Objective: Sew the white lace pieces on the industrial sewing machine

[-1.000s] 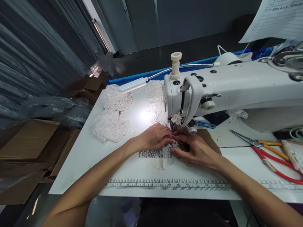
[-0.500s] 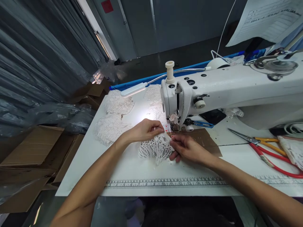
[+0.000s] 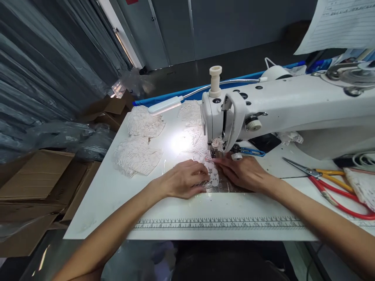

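A white lace piece (image 3: 213, 177) lies in front of the sewing machine (image 3: 278, 97), its far edge by the presser foot (image 3: 213, 153). My left hand (image 3: 186, 179) rests over the lace's left side, fingers bent and slightly apart, pressing on it. My right hand (image 3: 243, 171) is close against the presser foot, fingertips together at the lace's right edge. Part of the lace is hidden under the left fingers. A brown, shiny plate (image 3: 225, 185) shows between the hands.
Lace piles (image 3: 137, 156) lie on the left of the white table (image 3: 117, 214), beneath a lamp (image 3: 165, 105). Red-handled scissors (image 3: 331, 189) and a yellow-handled tool (image 3: 334, 177) lie right. A ruler strip (image 3: 211, 224) runs along the front edge. Cardboard boxes (image 3: 43, 175) stand left.
Both hands have carried the lace from in front of the machine to the presser foot. The bunched lace now lies flatter. The left hand has gone from a pinch to resting on it.
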### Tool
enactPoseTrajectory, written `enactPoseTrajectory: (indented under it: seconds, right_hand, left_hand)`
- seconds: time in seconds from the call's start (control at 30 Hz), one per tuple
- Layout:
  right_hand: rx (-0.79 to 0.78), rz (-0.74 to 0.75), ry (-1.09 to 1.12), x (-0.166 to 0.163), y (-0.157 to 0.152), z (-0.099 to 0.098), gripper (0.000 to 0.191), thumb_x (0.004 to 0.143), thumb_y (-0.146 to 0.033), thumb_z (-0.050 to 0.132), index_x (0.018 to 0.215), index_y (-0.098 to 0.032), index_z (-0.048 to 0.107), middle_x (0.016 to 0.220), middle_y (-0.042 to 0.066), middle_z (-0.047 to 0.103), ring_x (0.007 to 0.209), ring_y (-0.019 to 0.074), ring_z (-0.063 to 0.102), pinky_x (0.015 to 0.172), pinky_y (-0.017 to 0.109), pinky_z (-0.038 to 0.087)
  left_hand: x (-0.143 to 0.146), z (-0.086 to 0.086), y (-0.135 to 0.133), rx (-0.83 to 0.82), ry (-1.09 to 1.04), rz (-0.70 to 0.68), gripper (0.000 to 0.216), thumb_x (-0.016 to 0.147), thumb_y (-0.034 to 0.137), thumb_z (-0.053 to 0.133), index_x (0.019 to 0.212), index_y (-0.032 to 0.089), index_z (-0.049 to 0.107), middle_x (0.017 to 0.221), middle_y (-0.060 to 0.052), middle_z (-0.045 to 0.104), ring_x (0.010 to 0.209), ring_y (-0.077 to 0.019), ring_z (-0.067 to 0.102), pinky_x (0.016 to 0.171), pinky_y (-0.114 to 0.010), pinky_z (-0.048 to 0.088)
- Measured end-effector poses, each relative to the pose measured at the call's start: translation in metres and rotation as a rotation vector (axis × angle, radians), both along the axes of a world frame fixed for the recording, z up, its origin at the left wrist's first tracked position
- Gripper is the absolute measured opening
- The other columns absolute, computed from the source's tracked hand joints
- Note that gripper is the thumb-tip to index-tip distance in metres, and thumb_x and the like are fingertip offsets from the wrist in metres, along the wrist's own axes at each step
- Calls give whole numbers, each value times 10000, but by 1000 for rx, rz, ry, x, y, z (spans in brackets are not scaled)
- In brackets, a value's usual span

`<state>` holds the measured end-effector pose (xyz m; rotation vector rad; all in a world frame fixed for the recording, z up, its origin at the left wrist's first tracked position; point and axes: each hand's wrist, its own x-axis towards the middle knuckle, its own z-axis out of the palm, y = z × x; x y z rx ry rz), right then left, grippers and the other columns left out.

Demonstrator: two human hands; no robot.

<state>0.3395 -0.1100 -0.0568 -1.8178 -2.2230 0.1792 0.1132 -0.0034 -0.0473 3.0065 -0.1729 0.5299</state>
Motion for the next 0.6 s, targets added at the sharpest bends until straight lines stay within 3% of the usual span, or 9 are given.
enactPoseTrajectory:
  seconds: [0.1,0.17,0.33,0.47,0.6]
  right_hand:
    - [15,29,-201,-9,8,-3,437,953,-310,357,1363,-309,507,1059,105,650,624,175,559,474,261,259]
    - [19,20,-208,-12,8,-5,432,950,-303,372,1356,-328,516,1068,98,648,621,164,548,471,254,252]
    - [72,-3,47,0,-1,-13,418,946,-333,397,1330,-280,554,975,94,654,609,149,538,494,248,311]
    - [50,31,345,11,-8,-16,362,888,-219,434,1147,-223,686,781,51,636,644,154,556,555,257,387]
    - [38,70,332,10,-10,-18,390,885,-208,431,1198,-254,658,889,66,630,701,162,572,634,287,438]
  left_hand:
    - [6,-12,-7,113,-58,61,182,918,150,488,761,147,579,782,-32,634,647,-114,556,594,-256,473]
    - [10,-19,-8,111,-114,105,189,916,152,476,747,141,560,718,-24,611,612,-111,539,567,-252,472]
    - [10,-23,-6,-42,-182,165,117,912,235,543,887,130,588,804,-37,639,682,-117,571,596,-251,498]
    - [10,-20,-9,-28,-146,172,83,894,228,571,881,171,629,902,-30,658,693,-111,570,592,-253,476]
    - [10,-21,-9,-14,-156,183,86,886,180,557,853,173,636,929,-32,668,694,-108,575,597,-264,456]
